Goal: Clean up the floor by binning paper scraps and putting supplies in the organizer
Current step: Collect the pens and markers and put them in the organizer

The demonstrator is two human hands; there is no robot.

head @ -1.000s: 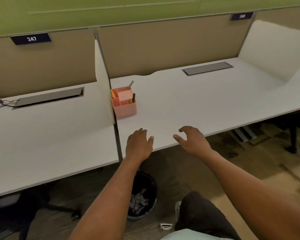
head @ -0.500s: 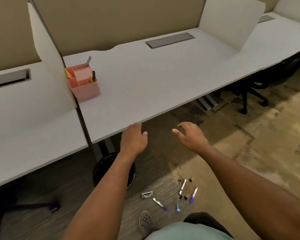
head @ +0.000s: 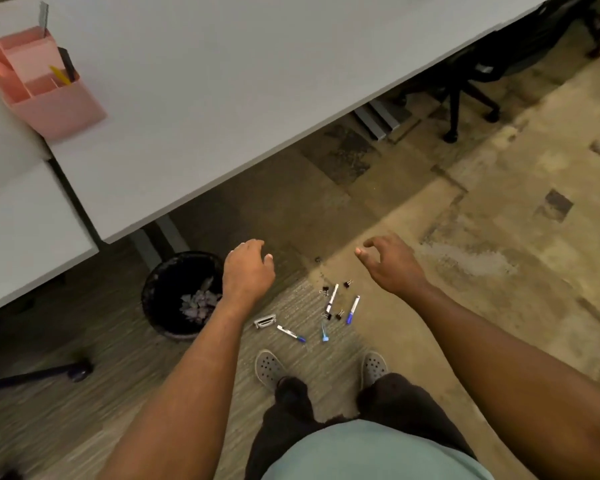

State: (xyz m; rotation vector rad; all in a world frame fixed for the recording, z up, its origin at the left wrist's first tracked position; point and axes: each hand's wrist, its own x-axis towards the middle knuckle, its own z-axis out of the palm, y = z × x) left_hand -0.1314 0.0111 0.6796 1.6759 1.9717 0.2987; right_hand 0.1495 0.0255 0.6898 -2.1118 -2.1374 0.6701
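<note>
Supplies lie scattered on the carpet in front of my feet: a white marker with a black cap (head: pixel 331 299), a marker with a blue cap (head: pixel 353 309), another blue-capped marker (head: pixel 291 333), a small blue pin-like item (head: pixel 324 333), several black binder clips (head: pixel 347 283) and a silver staple remover (head: pixel 266 321). A black bin (head: pixel 163 282) holding paper scraps (head: pixel 199 304) stands under the desk edge. The pink organizer (head: pixel 54 109) sits on the white desk (head: pixel 222 98) at top left. My left hand (head: pixel 246 271) and my right hand (head: pixel 390 263) hover above the floor items, fingers loosely curled, holding nothing.
A desk leg (head: pixel 160 237) stands behind the bin. An office chair base (head: pixel 465 98) is under the desk at upper right, another chair's castor (head: pixel 78 370) at lower left. My grey shoes (head: pixel 269 368) stand just short of the supplies.
My view has tilted down from the desk to the floor. The supplies, bin and my feet have come into sight. Both hands stay out in front, holding nothing.
</note>
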